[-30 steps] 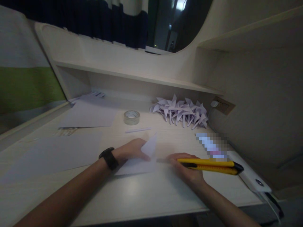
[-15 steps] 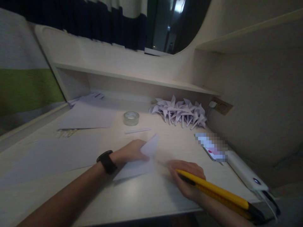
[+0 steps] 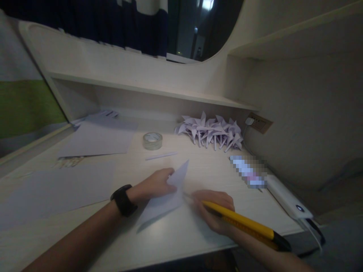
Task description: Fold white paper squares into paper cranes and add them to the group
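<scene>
The left hand (image 3: 154, 185) lies on a folded paper (image 3: 166, 202) near the front middle of the desk (image 3: 181, 234), fingers curled on it and pinning it down, while one corner of the paper stands up just past the fingertips. A black watch (image 3: 122, 200) sits on that wrist. The right hand (image 3: 214, 209) is just beside it at 3 o'clock, the two hands close but not touching, and it is closed around a yellow knife (image 3: 246, 226). The knife's front end points toward 10 o'clock at the paper's right edge, and its dark back end trails off toward 4 o'clock over the desk's front edge; whether the blade touches the paper I cannot tell. At 12 o'clock from the left hand lies a thin strip (image 3: 161, 155), and beyond it a tape roll (image 3: 152, 140). At 1 o'clock, against the back wall under the shelf (image 3: 159, 92), a heap of paper pinwheels (image 3: 211, 130) is bunched together. At 2 o'clock from the right hand is a white power bank (image 3: 286, 196) with a cable running off the desk. At 9 o'clock from the left hand a large sheet (image 3: 56, 189) lies flat, and at 11 o'clock another sheet (image 3: 99, 138) lies farther back.
</scene>
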Demonstrator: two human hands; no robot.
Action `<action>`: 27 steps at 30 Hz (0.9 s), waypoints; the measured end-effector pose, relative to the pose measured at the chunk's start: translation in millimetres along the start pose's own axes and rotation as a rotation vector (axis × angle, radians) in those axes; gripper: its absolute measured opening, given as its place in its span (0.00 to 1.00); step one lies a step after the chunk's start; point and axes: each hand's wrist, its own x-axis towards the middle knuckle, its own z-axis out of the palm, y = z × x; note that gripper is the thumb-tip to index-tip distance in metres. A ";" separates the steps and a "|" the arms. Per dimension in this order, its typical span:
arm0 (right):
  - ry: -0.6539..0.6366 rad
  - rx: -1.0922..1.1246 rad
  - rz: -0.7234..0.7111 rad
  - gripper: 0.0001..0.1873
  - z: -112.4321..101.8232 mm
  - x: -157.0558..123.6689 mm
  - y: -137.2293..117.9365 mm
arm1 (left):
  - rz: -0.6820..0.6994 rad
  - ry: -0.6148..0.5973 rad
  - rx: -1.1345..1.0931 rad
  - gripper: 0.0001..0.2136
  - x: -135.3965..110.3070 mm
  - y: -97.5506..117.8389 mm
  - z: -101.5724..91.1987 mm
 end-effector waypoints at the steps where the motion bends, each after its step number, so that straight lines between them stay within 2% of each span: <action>1: -0.015 0.005 0.016 0.09 -0.1 0.2 -0.1 | -0.001 0.005 0.002 0.17 0.4 -1.2 0.7; 8: 0.006 0.032 -0.023 0.07 3.0 -4.7 5.0 | 0.016 0.018 0.013 0.16 3.3 -12.1 4.4; 14: -0.044 0.031 0.031 0.08 5.8 -9.1 8.2 | -0.006 0.007 0.025 0.16 0.9 -5.7 1.6; 22: 0.010 0.006 -0.029 0.07 2.5 -0.2 0.0 | 0.007 0.010 0.061 0.16 1.4 -4.5 1.1; 27: -0.005 -0.007 -0.029 0.08 3.6 -1.6 2.7 | 0.006 0.005 0.088 0.16 0.2 -1.6 -0.9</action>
